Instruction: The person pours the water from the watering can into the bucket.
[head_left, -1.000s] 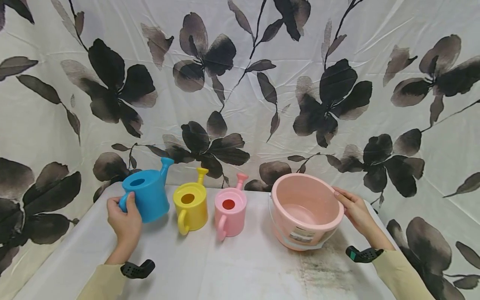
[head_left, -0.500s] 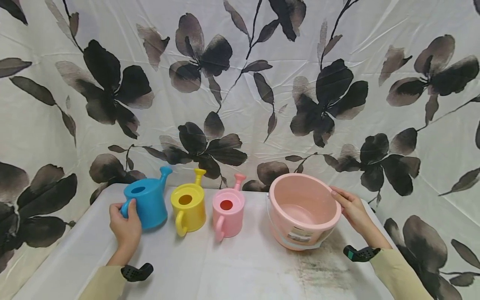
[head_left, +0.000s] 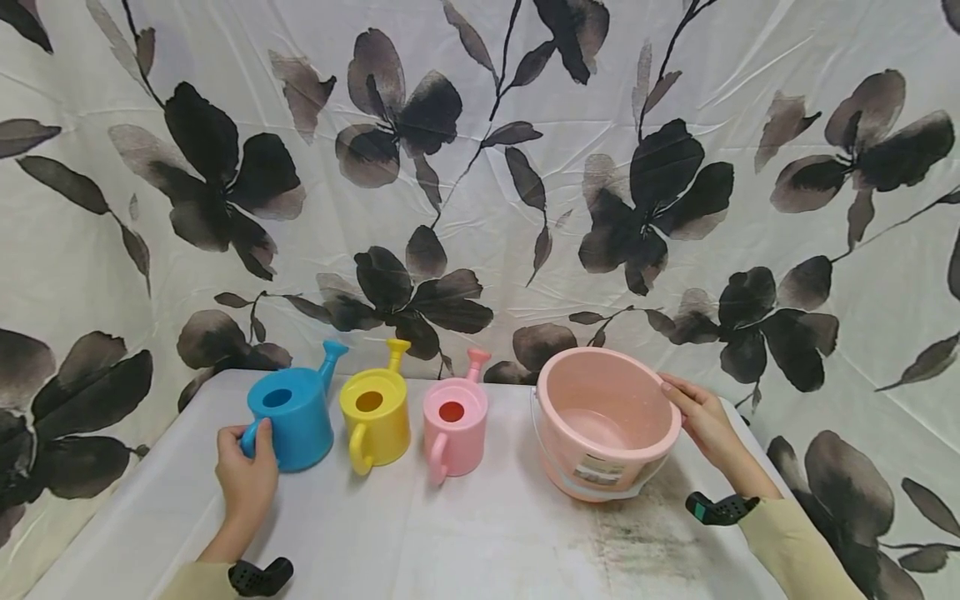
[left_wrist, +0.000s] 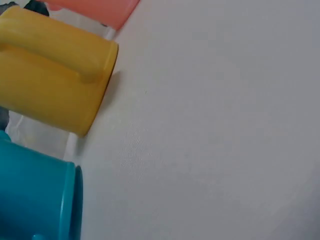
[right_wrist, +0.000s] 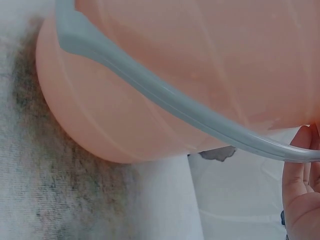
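My left hand [head_left: 246, 492] holds a blue watering can [head_left: 300, 421] by its handle, at the left of the table. The can stands upright, and its base is at the tabletop. In the left wrist view the can's lower wall [left_wrist: 35, 190] shows, but the hand does not. Beside it stand a yellow watering can [head_left: 388, 425] and a pink watering can [head_left: 468, 433], spouts pointing away. On the right, my right hand [head_left: 712, 425] grips the rim of a pink bucket [head_left: 562, 450] between fingers and thumb. Its grey handle [right_wrist: 175, 102] hangs down across the bucket's front.
A white-covered table [head_left: 465, 542] bears all the things. Dark stains [head_left: 645, 533] mark the cloth in front of the bucket. Behind the table hangs a floral curtain [head_left: 510, 308]. A black strap device [head_left: 261, 577] sits on each wrist.
My left hand has lowered the blue watering can to the tabletop and moved slightly down with it. The right hand and bucket keep their places; the head view has shifted a little.
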